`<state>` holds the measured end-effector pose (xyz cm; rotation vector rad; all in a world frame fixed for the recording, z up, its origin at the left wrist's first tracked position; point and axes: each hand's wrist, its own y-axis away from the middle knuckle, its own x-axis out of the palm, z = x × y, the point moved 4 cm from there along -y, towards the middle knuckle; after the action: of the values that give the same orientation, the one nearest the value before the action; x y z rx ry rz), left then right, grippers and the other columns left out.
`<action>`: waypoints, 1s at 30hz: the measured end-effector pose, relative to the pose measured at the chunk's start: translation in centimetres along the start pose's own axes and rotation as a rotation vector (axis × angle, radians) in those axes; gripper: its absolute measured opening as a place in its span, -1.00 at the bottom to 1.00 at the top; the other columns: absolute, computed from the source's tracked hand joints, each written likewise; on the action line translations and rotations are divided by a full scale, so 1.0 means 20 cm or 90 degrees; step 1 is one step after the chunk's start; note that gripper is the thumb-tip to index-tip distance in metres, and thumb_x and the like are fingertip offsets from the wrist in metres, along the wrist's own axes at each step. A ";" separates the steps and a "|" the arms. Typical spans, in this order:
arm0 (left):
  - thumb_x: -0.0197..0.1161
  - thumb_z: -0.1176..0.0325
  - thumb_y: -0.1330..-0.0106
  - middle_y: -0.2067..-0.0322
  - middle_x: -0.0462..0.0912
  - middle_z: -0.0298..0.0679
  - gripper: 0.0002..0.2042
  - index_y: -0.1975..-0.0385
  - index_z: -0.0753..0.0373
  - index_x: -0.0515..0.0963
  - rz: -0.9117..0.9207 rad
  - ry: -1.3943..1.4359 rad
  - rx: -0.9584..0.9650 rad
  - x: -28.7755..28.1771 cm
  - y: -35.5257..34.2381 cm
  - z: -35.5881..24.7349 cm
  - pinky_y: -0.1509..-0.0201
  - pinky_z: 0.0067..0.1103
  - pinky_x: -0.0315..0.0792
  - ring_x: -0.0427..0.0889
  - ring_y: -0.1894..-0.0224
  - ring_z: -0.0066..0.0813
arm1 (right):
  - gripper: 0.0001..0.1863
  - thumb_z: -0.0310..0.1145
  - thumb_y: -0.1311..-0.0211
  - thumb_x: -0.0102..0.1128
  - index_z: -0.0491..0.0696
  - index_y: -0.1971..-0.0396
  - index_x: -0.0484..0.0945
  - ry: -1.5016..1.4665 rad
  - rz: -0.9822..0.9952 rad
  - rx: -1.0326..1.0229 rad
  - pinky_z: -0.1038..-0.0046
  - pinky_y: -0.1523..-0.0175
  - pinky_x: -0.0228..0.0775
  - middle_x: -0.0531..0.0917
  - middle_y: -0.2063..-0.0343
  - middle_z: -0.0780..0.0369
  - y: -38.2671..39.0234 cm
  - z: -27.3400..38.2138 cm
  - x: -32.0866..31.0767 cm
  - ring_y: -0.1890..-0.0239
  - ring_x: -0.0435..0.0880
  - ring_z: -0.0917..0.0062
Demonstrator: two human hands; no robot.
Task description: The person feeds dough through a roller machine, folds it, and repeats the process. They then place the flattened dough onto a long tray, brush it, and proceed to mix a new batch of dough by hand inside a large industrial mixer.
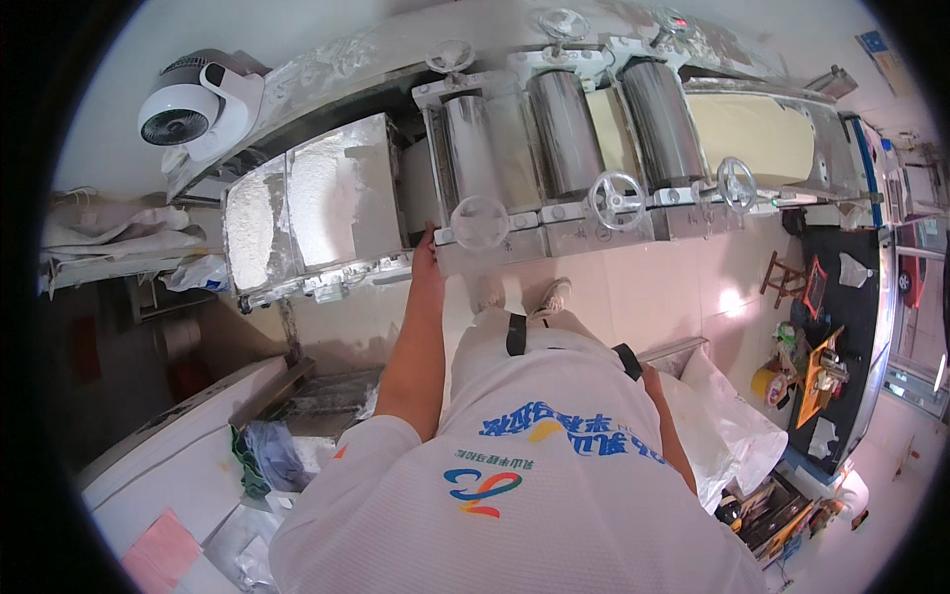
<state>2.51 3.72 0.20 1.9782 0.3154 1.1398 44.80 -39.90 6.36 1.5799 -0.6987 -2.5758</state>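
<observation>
My left hand (426, 251) reaches forward to the near corner of a metal dough-rolling machine (495, 259), touching or just beside its frame. Its fingers are mostly hidden at the edge. A round pale handwheel (479, 223) sits right of it, in front of the first steel roller (471, 148). Further right are two more rollers, one at the middle (568, 134) and one beyond it (661, 124), with metal handwheels. A pale dough sheet (757, 137) lies on the bed at right. My right hand (649, 376) hangs low at my side, its fingers hidden.
A floury tray (332, 193) adjoins the machine at left, near a white fan (178, 114). White sacks (727, 426) stand at my right. Beyond them are a dark counter (841, 297) with loose items and a wooden stool (784, 279). Bags and cloth (272, 455) lie behind left.
</observation>
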 end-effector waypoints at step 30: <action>0.23 0.22 -0.37 0.06 0.63 -0.26 -0.67 -0.11 0.06 0.48 0.283 -0.234 0.072 0.32 0.31 0.01 0.11 -0.53 0.57 0.63 0.11 -0.44 | -0.72 -0.49 -0.15 0.09 0.03 0.14 0.63 -0.136 0.091 0.086 0.42 -0.04 0.49 0.67 0.16 0.24 0.07 0.05 0.09 0.04 0.63 0.45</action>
<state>5.11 3.23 8.72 2.3794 -0.2708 1.0048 42.82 -41.33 5.75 1.2442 -0.9835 -2.6641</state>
